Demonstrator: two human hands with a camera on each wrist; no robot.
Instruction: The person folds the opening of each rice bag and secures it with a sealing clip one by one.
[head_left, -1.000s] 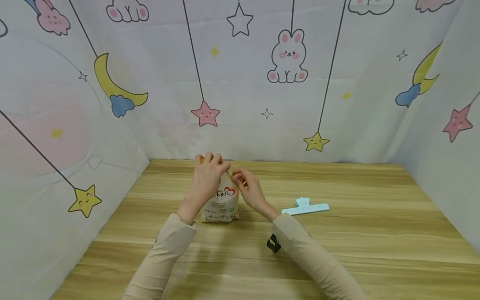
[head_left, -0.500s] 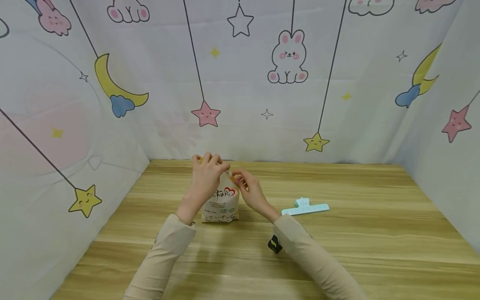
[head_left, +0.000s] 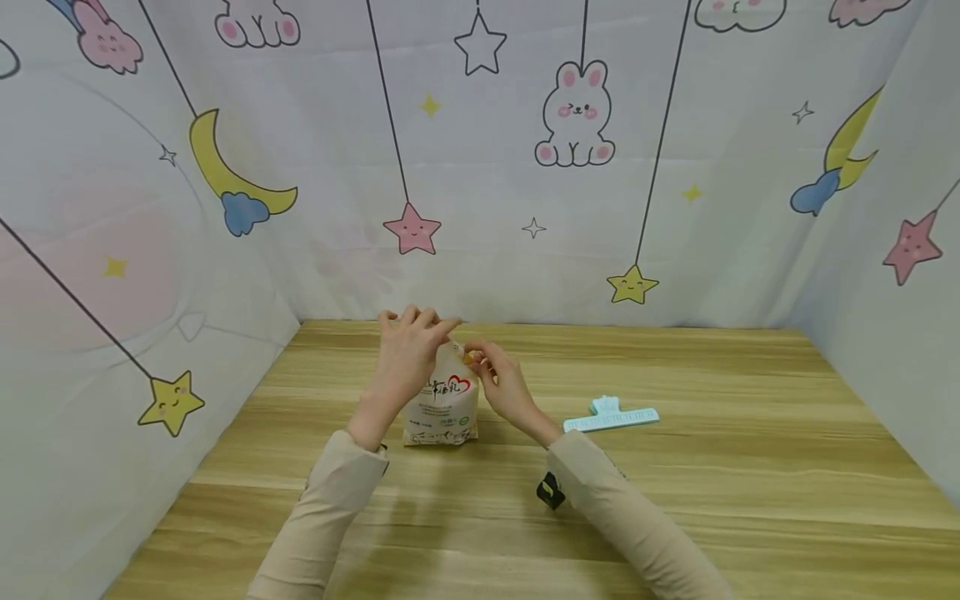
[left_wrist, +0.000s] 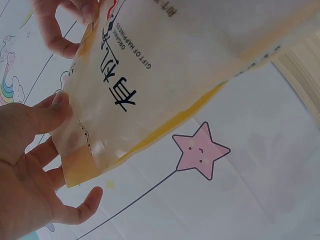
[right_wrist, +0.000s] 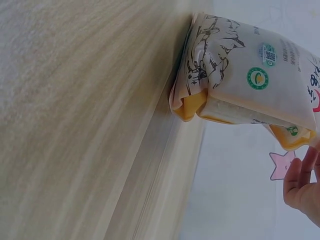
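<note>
A white printed food bag [head_left: 446, 408] with yellow edges stands upright on the wooden table. My left hand [head_left: 405, 354] pinches its top edge on the left, the thumb on one face and fingers behind. In the left wrist view the left hand [left_wrist: 30, 155] is at a yellow top corner of the bag [left_wrist: 155, 75], with one finger sticking out past it. My right hand [head_left: 504, 382] pinches the top edge at the right side. The right wrist view shows the bag's lower front [right_wrist: 260, 75] and part of the right hand [right_wrist: 306, 187].
A light blue ruler-edged bag clip [head_left: 611, 415] lies on the table [head_left: 735, 467] right of the bag. A small black item with a yellowish mark [head_left: 550, 491] lies by the right sleeve. A printed white curtain [head_left: 495, 275] encloses the table's back and sides.
My left hand has shifted slightly left along the bag's top, its fingers spreading a little. The right hand keeps its pinch nearly in place, and the bag stays put.
</note>
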